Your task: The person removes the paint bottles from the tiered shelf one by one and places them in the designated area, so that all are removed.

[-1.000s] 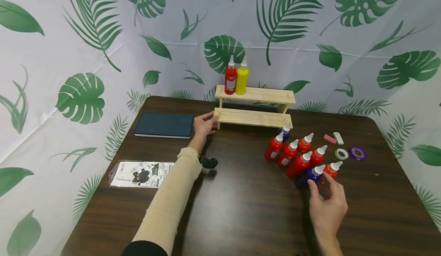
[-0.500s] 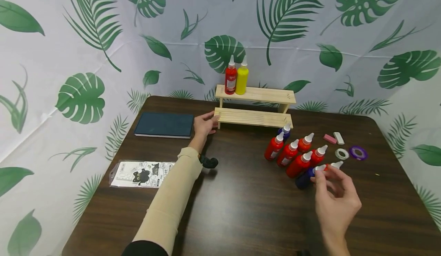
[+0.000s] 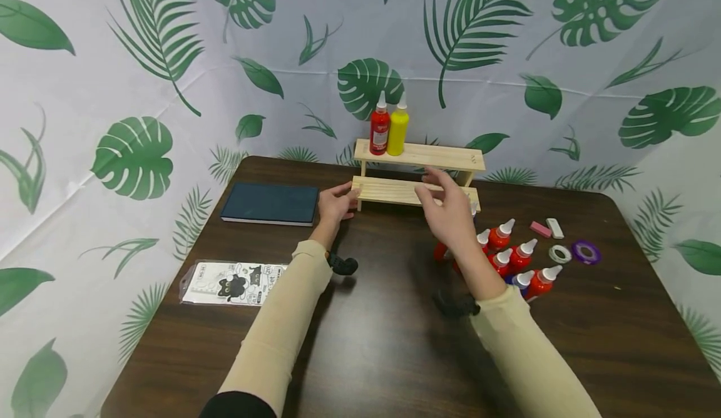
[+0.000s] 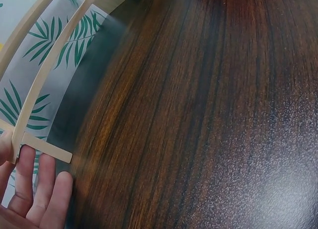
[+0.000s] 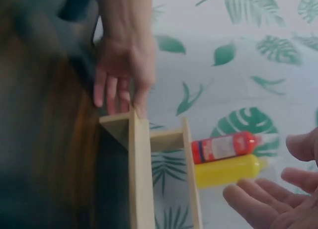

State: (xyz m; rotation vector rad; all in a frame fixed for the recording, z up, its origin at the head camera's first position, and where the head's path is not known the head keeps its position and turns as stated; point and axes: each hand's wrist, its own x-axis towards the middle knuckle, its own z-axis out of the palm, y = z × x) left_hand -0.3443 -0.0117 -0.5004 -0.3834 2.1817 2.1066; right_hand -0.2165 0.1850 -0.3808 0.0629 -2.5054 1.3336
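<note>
My left hand (image 3: 334, 206) grips the left end of the two-step wooden shelf (image 3: 388, 188). In the left wrist view its thumb lies on the lower board, with the fingers (image 4: 45, 177) beneath, by the short leg. My right hand (image 3: 452, 216) hovers before the lower board's right half, fingers apart and nothing in them. On the upper board stand a red squeeze bottle (image 3: 379, 131) and a yellow one (image 3: 397, 131), side by side at the left. Below my right forearm, several red bottles (image 3: 523, 255) and blue ones (image 3: 521, 280) with white nozzles stand on the table, partly hidden.
A dark blue notebook (image 3: 270, 203) lies left of the shelf, with a packaged cat-print set (image 3: 232, 283) nearer me. At right are a pink eraser (image 3: 540, 228), a white one (image 3: 554, 228), a white tape roll (image 3: 560, 254) and a purple roll (image 3: 586, 252).
My right hand has left the bottles at the front right and moved left and away from me, to the shelf's front. My left hand has stayed at the shelf's end.
</note>
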